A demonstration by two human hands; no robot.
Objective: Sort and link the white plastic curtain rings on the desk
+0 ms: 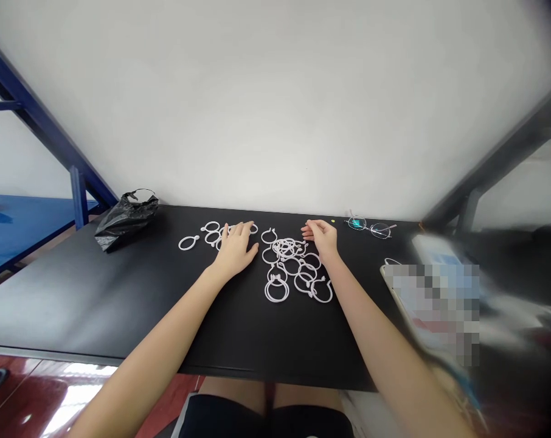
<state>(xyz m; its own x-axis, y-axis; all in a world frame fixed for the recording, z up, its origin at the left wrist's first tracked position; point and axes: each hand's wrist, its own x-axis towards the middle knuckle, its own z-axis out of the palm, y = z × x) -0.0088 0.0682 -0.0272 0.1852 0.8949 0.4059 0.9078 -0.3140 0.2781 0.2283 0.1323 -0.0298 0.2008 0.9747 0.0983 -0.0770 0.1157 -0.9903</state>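
Note:
Several white rings with small clips lie on the black table, in a left group [212,227] and a larger, overlapping pile [292,266] at the centre. My left hand [235,246] rests palm down over part of the left group, its fingers spread, covering some rings. At the upper right edge of the pile is my right hand [321,237], with its fingers curled and thumb and forefinger close together; whatever they hold, if anything, is too small to make out. One ring [188,243] lies apart at the far left.
A crumpled black plastic bag [127,220] sits at the table's back left. Round eyeglasses [369,227] lie at the back right. Pixelated and blurred items [433,304] cover the right side of the black table [134,292]. A white wall stands behind.

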